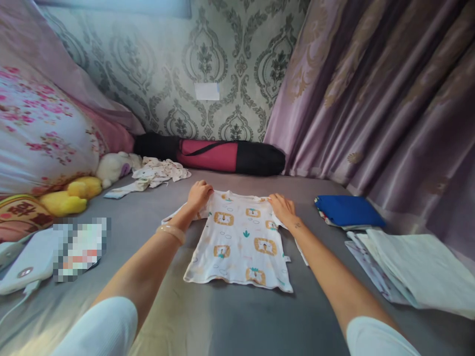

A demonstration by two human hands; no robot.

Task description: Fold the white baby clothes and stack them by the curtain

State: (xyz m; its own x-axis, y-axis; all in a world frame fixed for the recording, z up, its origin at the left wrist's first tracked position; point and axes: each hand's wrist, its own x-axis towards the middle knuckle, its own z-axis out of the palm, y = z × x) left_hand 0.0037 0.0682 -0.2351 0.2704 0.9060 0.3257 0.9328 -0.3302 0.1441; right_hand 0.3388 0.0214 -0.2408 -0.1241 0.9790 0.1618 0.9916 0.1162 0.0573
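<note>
A small white shirt with orange lion prints and green leaves lies spread on the grey bed sheet, its neckline pointing away from me. My left hand is closed on the shirt's left shoulder, fingers curled over the cloth. At the opposite shoulder, my right hand pinches the fabric near the collar. Both sleeves stick out beneath my wrists and are partly covered by them. The hem lies toward me, slightly wavy, and a small tag shows at the right side seam.
Folded clothes, one blue and one pale, lie on the right. A crumpled spotted garment is at the back left, before a black and red long bag. Yellow plush toys and a white power bank with a cable are left.
</note>
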